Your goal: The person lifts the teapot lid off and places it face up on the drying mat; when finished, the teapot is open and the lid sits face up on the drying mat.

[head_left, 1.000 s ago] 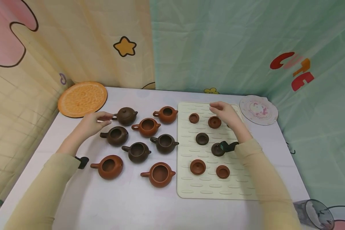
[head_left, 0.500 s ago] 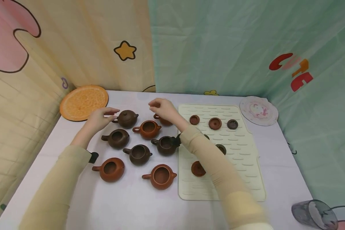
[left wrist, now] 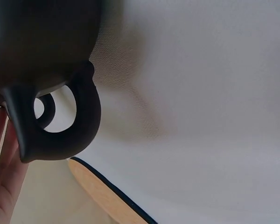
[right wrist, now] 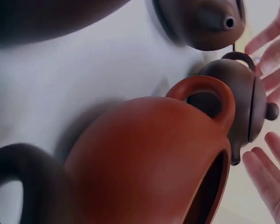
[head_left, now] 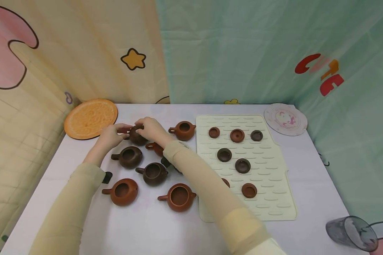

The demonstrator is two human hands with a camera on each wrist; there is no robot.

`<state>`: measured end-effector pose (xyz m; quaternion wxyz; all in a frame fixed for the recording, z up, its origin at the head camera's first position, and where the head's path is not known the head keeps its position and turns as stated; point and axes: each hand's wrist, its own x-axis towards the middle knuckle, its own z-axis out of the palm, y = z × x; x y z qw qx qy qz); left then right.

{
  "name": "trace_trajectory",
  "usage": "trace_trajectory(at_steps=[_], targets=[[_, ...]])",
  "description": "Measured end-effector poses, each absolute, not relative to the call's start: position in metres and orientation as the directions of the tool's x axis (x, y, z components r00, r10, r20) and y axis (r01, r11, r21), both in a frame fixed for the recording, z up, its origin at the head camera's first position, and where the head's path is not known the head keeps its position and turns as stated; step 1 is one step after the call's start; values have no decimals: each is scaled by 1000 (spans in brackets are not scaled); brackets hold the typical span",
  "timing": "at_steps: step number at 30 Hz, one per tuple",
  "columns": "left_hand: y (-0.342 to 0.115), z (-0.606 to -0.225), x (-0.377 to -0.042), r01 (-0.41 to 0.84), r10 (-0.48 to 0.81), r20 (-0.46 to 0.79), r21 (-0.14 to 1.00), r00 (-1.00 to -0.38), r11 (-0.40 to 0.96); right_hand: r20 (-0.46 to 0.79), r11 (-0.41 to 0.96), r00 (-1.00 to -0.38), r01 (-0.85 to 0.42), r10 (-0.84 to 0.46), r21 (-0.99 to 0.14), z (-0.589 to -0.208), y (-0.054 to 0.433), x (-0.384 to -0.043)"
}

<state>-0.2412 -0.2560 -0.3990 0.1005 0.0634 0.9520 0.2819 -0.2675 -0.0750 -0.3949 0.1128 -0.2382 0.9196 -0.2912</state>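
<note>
A dark brown lidded teapot (head_left: 136,136) stands at the back left, its knob (right wrist: 272,111) plain in the right wrist view. My left hand (head_left: 111,138) is beside its handle, fingers extended. Over the spout side comes my right hand (head_left: 151,129), hiding part of the teapot; its fingers look straight, close to the lid. Under my right forearm an orange-brown lidless teapot (right wrist: 144,154) is partly covered. In the left wrist view, a nearer dark teapot's handle (left wrist: 86,126) fills the corner, with left fingers (left wrist: 11,163) behind it.
More lidless teapots, including an orange-brown one (head_left: 121,192) and a dark one (head_left: 152,174), stand around. Several small lids (head_left: 243,165) lie on a cream mat (head_left: 274,191) at right. An orange round mat (head_left: 90,118), a pink plate (head_left: 285,119) and a tipped glass (head_left: 351,233) lie near the edges.
My right hand has swept left from above the cream mat, across the back teapots, to the dark lidded teapot. My left hand has stayed beside its handle, shifting slightly.
</note>
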Motion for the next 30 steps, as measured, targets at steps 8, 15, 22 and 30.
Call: trace_trajectory(at_steps=[8, 15, 22, 30], targets=[[-258, -407, -243, 75, 172, -126, 552, -977, 831, -115, 799, -862, -397, -493, -451, -396, -91, -263], [-261, -413, -245, 47, 151, -137, 570, -979, 821, -90, 850, -878, -424, -471, -313, -398, -98, -259], [-260, -411, -248, 25, 140, -167, 551, -976, 834, -9, 841, -905, -391, -424, -374, -399, -97, -259], [-262, -408, -252, 8, 134, -196, 539, -971, 843, 0, 757, -939, -277, -343, -592, -399, -87, -262]])
